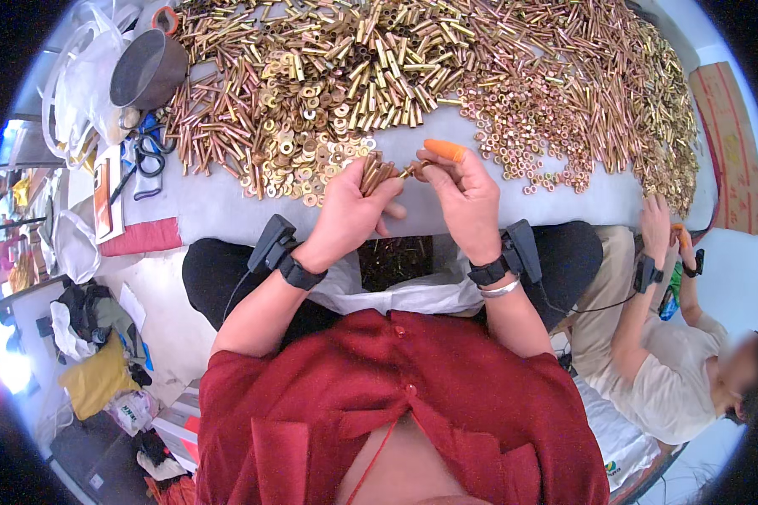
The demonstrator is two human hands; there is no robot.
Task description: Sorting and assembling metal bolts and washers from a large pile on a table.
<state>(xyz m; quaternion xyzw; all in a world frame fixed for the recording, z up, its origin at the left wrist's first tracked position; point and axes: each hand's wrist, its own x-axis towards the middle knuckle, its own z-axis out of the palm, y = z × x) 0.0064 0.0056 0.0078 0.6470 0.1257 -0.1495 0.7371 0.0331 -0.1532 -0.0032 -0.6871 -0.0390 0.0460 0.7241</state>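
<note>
My left hand [345, 206] is closed around a small bunch of brass-coloured metal bolts [377, 174], one of them pointing right toward the other hand. Orange finger cot [444, 150] on its index finger, my right hand [466, 202] is pinched at that bolt's tip; a small metal piece seems to be between the fingers, too small to name. Just beyond my left hand lie flat round washers [299, 164]. Small nuts [537, 139] are scattered past my right hand, and a heap of metal tubes [392, 80] lies farther back.
At the back left stand a dark bowl [149, 69] and scissors [150, 156] beside plastic bags [84, 76]. White sheeting [337, 290] hangs between my knees around a dark opening with metal pieces. On the right sits another person [674, 379], hands at the table edge.
</note>
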